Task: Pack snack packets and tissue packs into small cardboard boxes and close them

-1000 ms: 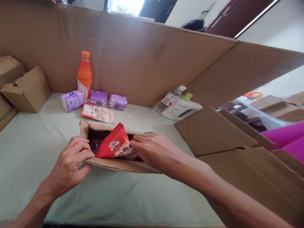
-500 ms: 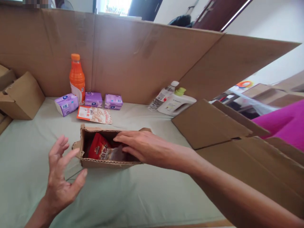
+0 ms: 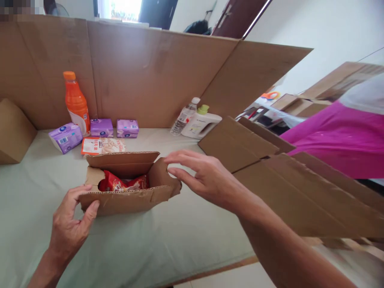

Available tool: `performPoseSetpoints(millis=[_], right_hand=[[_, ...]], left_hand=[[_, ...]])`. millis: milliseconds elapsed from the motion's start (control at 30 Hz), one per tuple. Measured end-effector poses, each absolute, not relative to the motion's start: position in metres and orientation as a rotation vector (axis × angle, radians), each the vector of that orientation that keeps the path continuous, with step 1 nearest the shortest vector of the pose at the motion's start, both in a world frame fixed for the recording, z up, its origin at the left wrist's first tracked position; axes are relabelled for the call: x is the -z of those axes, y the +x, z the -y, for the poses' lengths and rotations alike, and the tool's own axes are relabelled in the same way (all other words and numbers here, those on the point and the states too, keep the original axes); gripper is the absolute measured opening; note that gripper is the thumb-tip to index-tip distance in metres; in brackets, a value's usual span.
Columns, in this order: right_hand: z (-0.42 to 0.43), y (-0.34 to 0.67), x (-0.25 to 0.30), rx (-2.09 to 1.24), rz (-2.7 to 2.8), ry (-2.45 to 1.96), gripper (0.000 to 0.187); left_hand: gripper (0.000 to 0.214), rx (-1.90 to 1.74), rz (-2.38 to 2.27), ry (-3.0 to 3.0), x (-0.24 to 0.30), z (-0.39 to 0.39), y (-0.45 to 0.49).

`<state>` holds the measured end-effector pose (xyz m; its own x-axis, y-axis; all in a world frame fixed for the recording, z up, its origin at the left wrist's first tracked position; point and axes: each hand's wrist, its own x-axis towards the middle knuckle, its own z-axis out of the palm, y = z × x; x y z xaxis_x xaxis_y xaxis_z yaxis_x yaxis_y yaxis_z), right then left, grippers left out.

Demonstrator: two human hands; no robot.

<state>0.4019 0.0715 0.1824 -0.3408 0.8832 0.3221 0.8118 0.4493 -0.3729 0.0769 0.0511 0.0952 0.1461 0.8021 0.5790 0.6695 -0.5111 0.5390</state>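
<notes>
A small open cardboard box [image 3: 129, 200] sits on the pale green table cover [image 3: 156, 248] in front of me, with a red snack packet [image 3: 123, 184] lying inside it. My left hand [image 3: 70, 222] grips the box's near left corner, thumb on the front wall. My right hand [image 3: 204, 178] hovers just right of the box's right end flap, fingers apart and holding nothing.
Behind the box lie a flat snack packet [image 3: 102, 146], three purple tissue packs [image 3: 102, 128] and an orange drink bottle [image 3: 76, 103]. A water bottle [image 3: 184, 117] and white detergent jug [image 3: 201, 123] lie further right. Flattened cardboard [image 3: 270, 176] covers the right; a cardboard wall [image 3: 150, 72] stands behind.
The red packet went fully down into the box. My left hand came back onto the box's left corner. My right hand drew out of the box to its right end.
</notes>
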Motion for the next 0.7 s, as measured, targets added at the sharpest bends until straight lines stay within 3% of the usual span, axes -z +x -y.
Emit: performPoseSetpoints(millis=[167,433,567,700], right_hand=[[-0.045,0.402,-0.158,-0.344,2.155,-1.339,0.033],[-0.041,0.414,-0.132,-0.493,2.163,-1.191,0.05],[-0.037,0.412,-0.119,-0.489,2.249,-1.196,0.059],[-0.044,0.404,-0.124,-0.462,2.212,-1.071,0.055]], left_hand=[[0.02,-1.24,-1.386,2.277,-0.099,-0.053,0.074],[0.025,-0.926,-0.843,2.37,-0.118,-0.057,0.054],[0.023,-0.867,-0.867,2.425,-0.122,-0.06,0.054],[0.022,-0.992,-1.199,2.374,-0.115,-0.06,0.065]])
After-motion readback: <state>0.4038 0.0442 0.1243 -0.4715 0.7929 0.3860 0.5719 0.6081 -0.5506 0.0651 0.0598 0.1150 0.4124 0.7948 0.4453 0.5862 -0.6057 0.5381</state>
